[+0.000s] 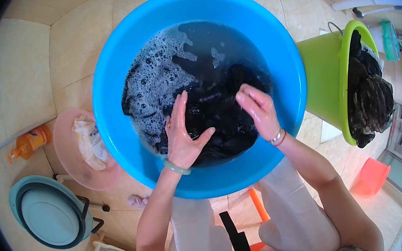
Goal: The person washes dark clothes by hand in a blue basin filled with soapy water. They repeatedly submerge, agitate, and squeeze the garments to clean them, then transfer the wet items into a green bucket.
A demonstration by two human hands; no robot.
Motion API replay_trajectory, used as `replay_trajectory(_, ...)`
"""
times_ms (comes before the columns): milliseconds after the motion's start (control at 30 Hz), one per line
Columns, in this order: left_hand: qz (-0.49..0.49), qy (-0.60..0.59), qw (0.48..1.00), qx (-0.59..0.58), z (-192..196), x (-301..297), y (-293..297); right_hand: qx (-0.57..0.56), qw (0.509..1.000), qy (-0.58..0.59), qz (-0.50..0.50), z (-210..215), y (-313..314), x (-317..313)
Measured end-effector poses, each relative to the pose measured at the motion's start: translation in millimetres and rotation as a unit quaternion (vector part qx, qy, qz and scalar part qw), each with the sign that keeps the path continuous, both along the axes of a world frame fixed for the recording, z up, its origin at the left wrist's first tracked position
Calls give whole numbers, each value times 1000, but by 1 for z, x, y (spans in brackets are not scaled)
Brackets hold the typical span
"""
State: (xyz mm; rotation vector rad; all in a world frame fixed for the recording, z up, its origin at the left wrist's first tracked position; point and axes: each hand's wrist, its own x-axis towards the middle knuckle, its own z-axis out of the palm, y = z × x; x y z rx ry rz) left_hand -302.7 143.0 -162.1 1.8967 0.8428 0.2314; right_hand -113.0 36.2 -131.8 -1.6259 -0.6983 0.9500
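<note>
A large blue basin [208, 186] holds dark, soapy water with a black garment [220, 123] soaking in it. My left hand [182, 135] lies against the wet cloth, thumb spread away from the fingers, a pale green bangle at its wrist. On the other side of the basin, my right hand [260, 111] has its fingers curled together at a raised bunch of the black garment; its grip is partly hidden. A silver bracelet and a thin red band circle the right wrist. White suds [153, 76] float over the left part of the water.
Right of the basin, a lime-green bucket [321, 74] leans, filled with dark clothes [368, 91]. At left are a pink basin [67, 150] with white cloth, an orange bottle [29, 142] and a teal folding basin [52, 212]. A coral-red bin [371, 177] stands at lower right.
</note>
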Motion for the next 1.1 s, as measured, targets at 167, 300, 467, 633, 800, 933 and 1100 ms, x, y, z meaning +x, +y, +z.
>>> replay_trajectory(167,-70,15,992,106,35,6,2,93,971,-108,194,36,-8,-16)
replay_trajectory(300,-96,-73,982,148,31,-1,-7,118,977,-41,175,42,-7,-17)
replay_trajectory(467,-131,-149,972,123,52,6,-22,66,996,22,54,14,-3,-4)
replay_trajectory(633,-139,-209,966,62,72,11,-32,-28,953,-279,115,-19,-6,14)
replay_trajectory(800,-149,-237,960,-18,80,4,-35,-60,982,-137,116,-52,-19,9)
replay_trajectory(933,-147,-262,948,-102,91,1,-33,-75,981,-99,152,-62,-25,1)
replay_trajectory(1100,-81,-265,939,-204,102,-9,-25,-89,988,-97,79,-30,-22,1)
